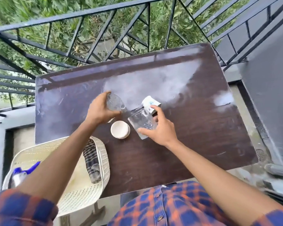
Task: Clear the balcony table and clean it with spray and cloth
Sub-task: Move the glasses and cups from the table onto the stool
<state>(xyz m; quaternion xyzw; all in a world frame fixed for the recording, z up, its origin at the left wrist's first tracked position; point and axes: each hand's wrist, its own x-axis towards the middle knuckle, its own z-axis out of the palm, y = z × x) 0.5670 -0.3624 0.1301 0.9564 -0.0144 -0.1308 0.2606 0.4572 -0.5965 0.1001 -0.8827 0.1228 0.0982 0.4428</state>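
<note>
At far left I note a white chair (82,193) beside the desk (194,136). It holds a blue-topped spray bottle (23,172) on its seat and what looks like a dark checked cloth (91,162) over its rim; both are blurred. The left hand (99,110) is clamped round the left glass (114,101). Just right of it stands a small white bowl (120,129), untouched. The right hand (160,129) grips the right glass (142,123), with 1 fingertip against a white box (149,101) just behind.

Judgement: clearing is under way; 4 items remain on the desk and spraying has not begun. To do this step well I would lift both glasses straight up, keep them apart so they cannot knock, and set them down off the desk before taking bowl and box.

The desk top is dark brown, with pale dusty smears across its far half. A black railing (88,15) and greenery lie beyond; a grey wall (271,70) stands at right.
</note>
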